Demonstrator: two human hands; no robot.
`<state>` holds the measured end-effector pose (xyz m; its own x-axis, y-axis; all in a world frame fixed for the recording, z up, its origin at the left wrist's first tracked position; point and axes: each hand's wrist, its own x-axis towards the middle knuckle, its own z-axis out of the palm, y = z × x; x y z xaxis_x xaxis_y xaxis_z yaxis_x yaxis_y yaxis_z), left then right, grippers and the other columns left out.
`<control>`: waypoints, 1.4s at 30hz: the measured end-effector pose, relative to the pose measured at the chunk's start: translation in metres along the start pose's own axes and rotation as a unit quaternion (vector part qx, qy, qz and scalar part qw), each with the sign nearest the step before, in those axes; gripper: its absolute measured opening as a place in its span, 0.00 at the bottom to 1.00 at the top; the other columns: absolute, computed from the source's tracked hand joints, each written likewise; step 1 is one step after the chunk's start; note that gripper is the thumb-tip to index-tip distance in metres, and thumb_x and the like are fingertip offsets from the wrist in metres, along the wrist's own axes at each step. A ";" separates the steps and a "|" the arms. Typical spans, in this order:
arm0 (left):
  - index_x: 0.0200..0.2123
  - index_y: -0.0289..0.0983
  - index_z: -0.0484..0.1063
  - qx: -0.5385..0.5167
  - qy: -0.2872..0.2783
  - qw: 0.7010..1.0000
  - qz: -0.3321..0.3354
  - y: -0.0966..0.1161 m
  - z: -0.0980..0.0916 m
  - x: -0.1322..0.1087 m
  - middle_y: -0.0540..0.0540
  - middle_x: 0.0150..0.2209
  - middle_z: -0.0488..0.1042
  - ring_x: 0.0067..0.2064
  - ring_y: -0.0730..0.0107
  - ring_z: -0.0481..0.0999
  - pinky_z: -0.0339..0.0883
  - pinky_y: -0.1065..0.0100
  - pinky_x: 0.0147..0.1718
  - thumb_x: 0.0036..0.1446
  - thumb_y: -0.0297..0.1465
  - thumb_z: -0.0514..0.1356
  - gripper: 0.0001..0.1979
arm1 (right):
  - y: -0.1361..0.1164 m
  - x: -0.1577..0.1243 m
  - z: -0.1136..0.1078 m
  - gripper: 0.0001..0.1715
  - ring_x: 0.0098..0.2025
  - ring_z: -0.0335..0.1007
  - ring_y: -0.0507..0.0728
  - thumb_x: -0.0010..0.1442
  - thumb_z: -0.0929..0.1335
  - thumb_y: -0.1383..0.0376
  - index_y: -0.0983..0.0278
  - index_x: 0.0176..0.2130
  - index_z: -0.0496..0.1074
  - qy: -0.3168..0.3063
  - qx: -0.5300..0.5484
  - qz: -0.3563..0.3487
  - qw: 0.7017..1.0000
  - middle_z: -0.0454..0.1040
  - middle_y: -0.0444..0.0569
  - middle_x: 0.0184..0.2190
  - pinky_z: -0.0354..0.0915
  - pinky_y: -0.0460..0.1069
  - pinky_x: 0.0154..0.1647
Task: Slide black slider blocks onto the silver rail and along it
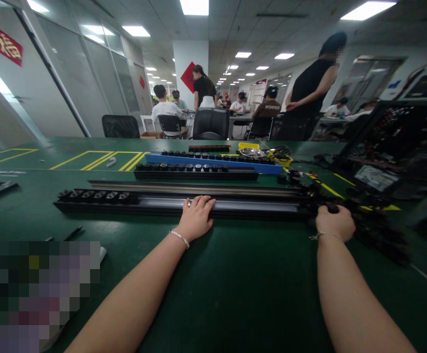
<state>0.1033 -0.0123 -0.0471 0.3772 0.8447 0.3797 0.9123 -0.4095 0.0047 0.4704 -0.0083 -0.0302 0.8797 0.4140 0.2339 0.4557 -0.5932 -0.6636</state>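
Observation:
A long black channel [162,214] lies crosswise on the green table, with a row of black blocks [99,195] at its left end and a pale strip along its inside. My left hand [197,215] rests over the middle of this channel, fingers stretched across its top. At the channel's right end, my right hand [336,223] is closed, with a small black part [331,208] showing at its fingers. That part's exact kind is unclear. Beside the right hand spreads a pile of dark parts [378,233], blurred at its edges.
Behind lie another long rail [198,185], a shorter black channel [194,175] with blocks, and a blue channel [213,162]. A metal bowl [252,153] stands near a yellow tray [248,145]. A dark open case [367,147] stands right. Several people are beyond the table.

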 end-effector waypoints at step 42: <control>0.54 0.32 0.63 0.026 0.083 0.857 -0.507 -0.125 -0.043 -0.023 0.32 0.58 0.59 0.55 0.41 0.61 0.57 0.48 0.51 0.53 0.33 0.53 0.24 | -0.005 -0.029 0.035 0.24 0.55 0.57 0.62 0.55 0.60 0.60 0.62 0.50 0.69 -0.092 -0.010 -0.361 0.928 0.64 0.54 0.55 0.55 0.58 0.56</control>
<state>-0.0267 0.0044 -0.0166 -0.6386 0.6942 0.3321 0.7651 0.5266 0.3705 0.4379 0.0075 -0.0585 0.3058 0.8188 0.4859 0.9216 -0.1263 -0.3671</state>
